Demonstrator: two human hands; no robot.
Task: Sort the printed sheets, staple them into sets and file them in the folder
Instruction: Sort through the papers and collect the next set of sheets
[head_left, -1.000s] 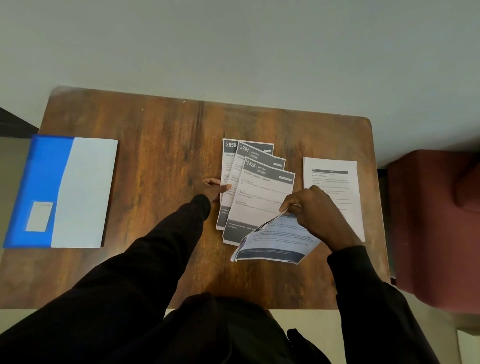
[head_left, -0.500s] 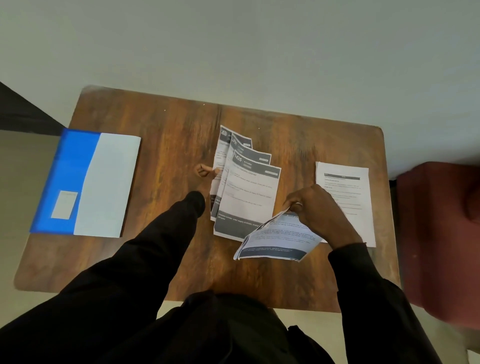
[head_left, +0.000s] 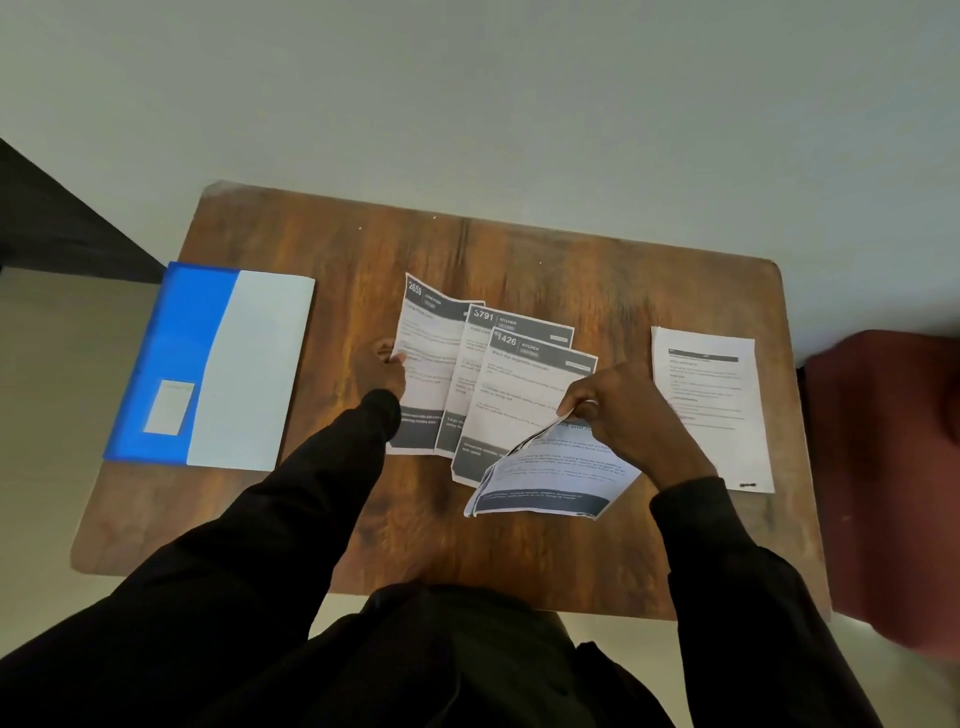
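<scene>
Three printed sheets with dark headers lie fanned and overlapping on the wooden table (head_left: 597, 545): sheet 2659 (head_left: 423, 358) at the left, sheet 3791 (head_left: 480, 353) in the middle, sheet 1426 (head_left: 519, 395) on top. My left hand (head_left: 387, 366) grips the left edge of sheet 2659, whose far end curls upward. My right hand (head_left: 618, 402) pinches a small bundle of sheets (head_left: 550, 475) by its upper edge, held just above the table. A separate white text sheet (head_left: 711, 410) lies flat to the right. The blue and white folder (head_left: 208, 364) lies closed at the table's left edge.
A dark red chair (head_left: 883, 467) stands close against the table's right side. A pale wall runs behind the table. A dark surface (head_left: 57, 223) sits at the far left. No stapler is in view.
My left hand has taken hold of sheet 2659 and drawn it leftward, fanning the three sheets wider. The right hand keeps its bundle in about the same spot. The camera has shifted.
</scene>
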